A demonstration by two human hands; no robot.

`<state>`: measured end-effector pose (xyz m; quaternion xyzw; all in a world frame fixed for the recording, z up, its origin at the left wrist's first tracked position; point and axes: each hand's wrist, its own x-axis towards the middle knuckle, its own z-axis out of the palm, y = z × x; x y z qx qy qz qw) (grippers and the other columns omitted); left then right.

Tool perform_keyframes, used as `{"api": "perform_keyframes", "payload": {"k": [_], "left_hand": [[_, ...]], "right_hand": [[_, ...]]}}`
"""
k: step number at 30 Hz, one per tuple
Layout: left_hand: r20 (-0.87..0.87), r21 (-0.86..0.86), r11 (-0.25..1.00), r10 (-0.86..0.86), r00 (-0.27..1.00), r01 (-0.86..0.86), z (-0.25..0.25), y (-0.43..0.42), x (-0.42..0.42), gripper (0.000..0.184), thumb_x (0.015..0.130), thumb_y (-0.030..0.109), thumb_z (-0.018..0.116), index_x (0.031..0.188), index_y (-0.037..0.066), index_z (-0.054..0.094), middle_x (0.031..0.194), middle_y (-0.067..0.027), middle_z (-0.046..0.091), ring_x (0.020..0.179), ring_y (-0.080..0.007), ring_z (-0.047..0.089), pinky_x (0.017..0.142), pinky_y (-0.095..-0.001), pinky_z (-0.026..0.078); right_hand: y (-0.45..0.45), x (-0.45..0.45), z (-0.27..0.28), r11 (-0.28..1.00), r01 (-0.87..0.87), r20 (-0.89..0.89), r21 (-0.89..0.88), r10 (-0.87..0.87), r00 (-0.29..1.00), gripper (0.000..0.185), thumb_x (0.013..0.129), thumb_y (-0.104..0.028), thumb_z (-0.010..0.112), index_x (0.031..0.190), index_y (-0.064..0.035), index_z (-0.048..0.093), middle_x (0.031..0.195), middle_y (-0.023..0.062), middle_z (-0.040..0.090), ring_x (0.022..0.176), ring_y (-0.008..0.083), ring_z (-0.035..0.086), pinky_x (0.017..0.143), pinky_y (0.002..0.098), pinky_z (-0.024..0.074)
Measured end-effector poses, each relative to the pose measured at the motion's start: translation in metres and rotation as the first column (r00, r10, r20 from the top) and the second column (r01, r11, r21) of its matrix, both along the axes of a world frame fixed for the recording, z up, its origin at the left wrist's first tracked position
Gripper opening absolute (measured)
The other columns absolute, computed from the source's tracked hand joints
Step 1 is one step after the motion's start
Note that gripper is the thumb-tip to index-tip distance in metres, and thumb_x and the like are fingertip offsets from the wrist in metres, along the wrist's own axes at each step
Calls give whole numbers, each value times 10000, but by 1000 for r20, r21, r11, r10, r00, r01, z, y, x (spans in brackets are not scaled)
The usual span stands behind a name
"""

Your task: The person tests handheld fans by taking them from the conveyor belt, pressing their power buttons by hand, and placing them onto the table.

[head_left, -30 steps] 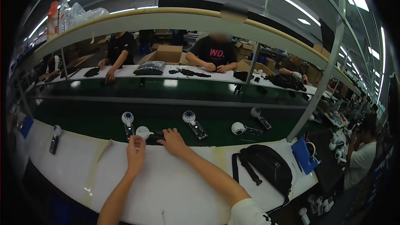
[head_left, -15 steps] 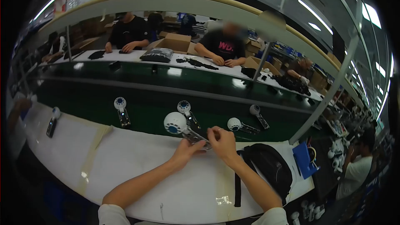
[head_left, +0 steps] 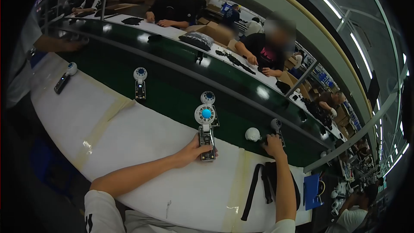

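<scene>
My left hand is wrapped round the handle of a small handheld fan. Its round white head points up, with a bright blue centre facing me, and its handle shows bare circuit parts. To the right, my right hand has its fingers closed at the handle end of a second handheld fan, whose white head lies on the green belt; the fingers cover most of that handle. Just beyond my right hand lies another fan. One more fan lies behind the held one, partly hidden by it.
More fans lie at the belt's near edge, one upright-looking fan and one far left. A black bag and a blue holder sit on the white table. Co-workers sit across the green belt; a person stands left.
My right hand has left the held fan and moved right to another fan on the belt. The held fan is now upright, its blue centre brightly lit. The view has tilted and shifted.
</scene>
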<state>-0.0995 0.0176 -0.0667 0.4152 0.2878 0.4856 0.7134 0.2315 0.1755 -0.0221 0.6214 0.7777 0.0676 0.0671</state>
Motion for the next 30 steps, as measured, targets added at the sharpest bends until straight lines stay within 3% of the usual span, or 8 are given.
{"api": "perform_keyframes", "payload": {"k": [2, 3, 4, 5, 8, 12, 15, 30], "left_hand": [[18, -6, 1000, -30, 999, 30, -8, -5, 0, 480, 926, 143, 475, 1293, 124, 166, 1102, -127, 513, 1010, -250, 587, 781, -391, 553], [44, -18, 999, -43, 998, 43, -6, -6, -2, 501, 913, 105, 456, 1305, 123, 144, 1124, -139, 500, 1005, -263, 587, 757, -395, 559], [67, -24, 998, -53, 996, 54, -2, -5, -6, 525, 901, 67, 437, 1317, 121, 121, 1145, -152, 486, 1000, -276, 587, 733, -398, 565], [58, -35, 997, -66, 996, 68, 1, -5, -7, 525, 901, 67, 437, 1317, 121, 121, 1145, -152, 486, 1000, -276, 587, 733, -398, 565], [-17, -60, 993, -107, 994, 106, 0, -4, -6, 505, 881, 27, 397, 1308, 147, 155, 1154, -175, 458, 1011, -313, 573, 715, -419, 551], [-4, -49, 990, -134, 991, 134, -5, -4, -7, 544, 867, 41, 419, 1321, 131, 133, 1152, -176, 468, 971, -298, 591, 660, -405, 568], [-7, -62, 990, -131, 991, 130, -2, -2, -5, 535, 855, 37, 417, 1307, 123, 145, 1143, -180, 469, 957, -311, 593, 634, -412, 567], [-16, -119, 987, -111, 994, 109, -8, -2, -1, 532, 846, 31, 423, 1303, 110, 163, 1133, -190, 473, 944, -338, 594, 624, -437, 573]], "right_hand": [[-8, -4, 5, 995, -102, -14, 13, 103, 995, 494, 791, -248, 661, 1191, -5, 502, 1188, 219, 526, 1120, 354, 476, 936, 466, 385], [-4, -2, -2, 981, -179, -120, 81, 188, 975, 415, 816, -266, 648, 1107, 3, 521, 984, 182, 590, 898, 305, 585, 728, 385, 475], [-4, -3, -5, 982, -168, -132, 81, 178, 975, 415, 816, -266, 648, 1107, 3, 521, 984, 182, 590, 898, 305, 585, 728, 385, 475], [-23, -20, 8, 998, -60, -487, 35, 70, 871, 400, 839, -270, 629, 1102, 10, 516, 933, 155, 592, 812, 256, 597, 665, 350, 481], [-65, -55, -10, 968, 25, -966, -250, -251, 61, 335, 912, -256, 544, 1097, 21, 509, 812, 77, 583, 656, 126, 586, 519, 258, 465], [-122, -90, -31, 840, -247, -703, -483, -540, -462, 260, 945, -248, 407, 1052, -21, 477, 852, 92, 582, 765, 180, 598, 666, 347, 501], [-144, -106, -24, 833, -274, -604, -481, -542, -585, 287, 944, -205, 377, 1177, -37, 383, 878, 121, 566, 831, 232, 605, 690, 376, 511], [-148, -95, -53, 850, -434, -782, -298, -478, -400, 492, 896, -95, 314, 1355, -69, 140, 918, 164, 561, 808, 200, 562, 679, 345, 485]]}}
